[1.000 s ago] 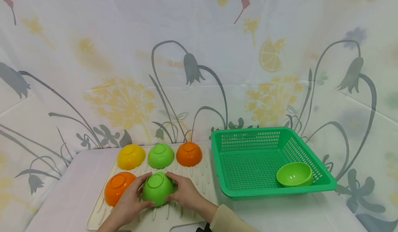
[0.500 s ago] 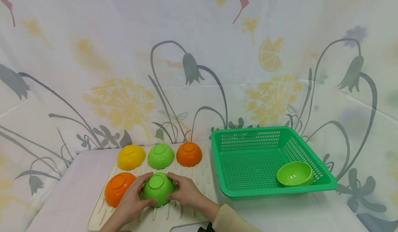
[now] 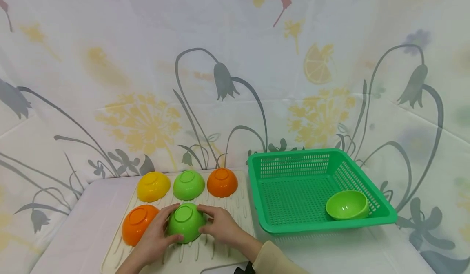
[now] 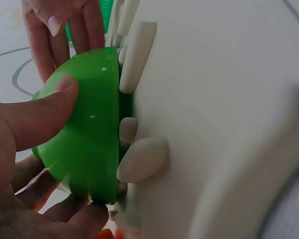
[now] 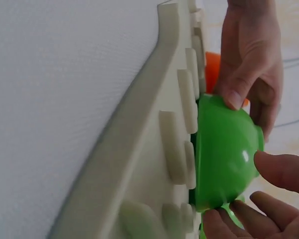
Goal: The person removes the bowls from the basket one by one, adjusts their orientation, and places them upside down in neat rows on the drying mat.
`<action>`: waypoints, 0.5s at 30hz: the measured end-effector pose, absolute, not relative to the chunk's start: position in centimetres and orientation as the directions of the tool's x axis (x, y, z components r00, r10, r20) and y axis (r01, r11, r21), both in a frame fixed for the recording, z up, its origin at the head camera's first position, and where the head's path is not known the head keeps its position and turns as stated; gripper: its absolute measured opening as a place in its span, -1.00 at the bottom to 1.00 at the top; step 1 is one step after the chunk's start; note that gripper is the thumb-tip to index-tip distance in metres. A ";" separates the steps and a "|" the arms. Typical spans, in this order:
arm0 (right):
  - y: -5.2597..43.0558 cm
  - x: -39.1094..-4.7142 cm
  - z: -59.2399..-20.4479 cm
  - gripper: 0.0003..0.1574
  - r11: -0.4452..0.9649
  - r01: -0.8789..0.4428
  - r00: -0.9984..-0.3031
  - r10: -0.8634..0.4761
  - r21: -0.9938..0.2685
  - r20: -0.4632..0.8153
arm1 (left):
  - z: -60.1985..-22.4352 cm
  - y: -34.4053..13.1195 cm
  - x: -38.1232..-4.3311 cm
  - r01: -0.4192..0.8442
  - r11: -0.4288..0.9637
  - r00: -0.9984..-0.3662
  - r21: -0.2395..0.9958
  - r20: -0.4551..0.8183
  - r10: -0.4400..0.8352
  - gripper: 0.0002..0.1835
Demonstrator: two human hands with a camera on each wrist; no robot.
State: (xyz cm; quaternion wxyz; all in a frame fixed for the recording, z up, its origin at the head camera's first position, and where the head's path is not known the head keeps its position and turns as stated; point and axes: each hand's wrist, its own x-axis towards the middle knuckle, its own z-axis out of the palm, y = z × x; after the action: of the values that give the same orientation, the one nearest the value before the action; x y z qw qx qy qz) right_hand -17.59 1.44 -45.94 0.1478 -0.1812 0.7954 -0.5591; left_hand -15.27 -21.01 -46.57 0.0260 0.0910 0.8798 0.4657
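Note:
An upside-down green bowl (image 3: 185, 224) sits rim-down on the ridges of a cream drying mat (image 3: 220, 253), in the near row. Around its left side, my left hand (image 3: 156, 237) grips with the thumb on the wall in front and the fingers behind. On the opposite side, my right hand (image 3: 222, 227) holds it with curled fingers; its thumb (image 5: 281, 169) lies by the upper wall in the right wrist view. Just left of my left hand is an upside-down orange bowl (image 3: 137, 227), partly covered by that hand.
Behind, a yellow bowl (image 3: 152, 187), another green bowl (image 3: 189, 185) and an orange bowl (image 3: 222, 182) stand inverted in a row. To the right is a green plastic basket (image 3: 262, 208) with a tilted light-green bowl (image 3: 346, 205) inside. A patterned cloth hangs behind.
My right thumb has shifted slightly up and away from the front of the bowl. The left hand and the bowl stay in place; the head view drifts a little.

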 end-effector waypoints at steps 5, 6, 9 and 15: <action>1.9 -17.2 -44.9 -0.29 0.245 -0.105 -0.895 -0.446 -0.964 -0.016 | -46.3 -21.0 -15.4 0.111 0.558 -0.984 0.822 0.014 0.175 -0.07; 2.0 -17.0 -44.5 -0.31 0.232 -0.108 -0.896 -0.445 -0.967 -0.007 | -46.3 -21.0 -15.4 0.106 0.559 -0.985 0.822 0.010 0.171 -0.07; 2.5 -16.3 -42.9 -0.35 0.193 -0.122 -0.897 -0.441 -0.974 0.025 | -46.3 -20.9 -15.4 0.087 0.563 -0.988 0.822 -0.003 0.157 -0.06; 4.1 -14.9 -39.6 -0.42 0.126 -0.171 -0.892 -0.440 -0.977 0.100 | -46.6 -20.9 -15.4 0.082 0.581 -0.990 0.810 -0.001 0.140 -0.05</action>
State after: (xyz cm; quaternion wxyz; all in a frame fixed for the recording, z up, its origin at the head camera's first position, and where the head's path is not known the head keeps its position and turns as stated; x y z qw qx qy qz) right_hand -14.89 4.07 -39.59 0.1069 -0.2059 0.7426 -0.6283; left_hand -15.38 -20.87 -46.60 0.0324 0.0624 0.8885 0.4535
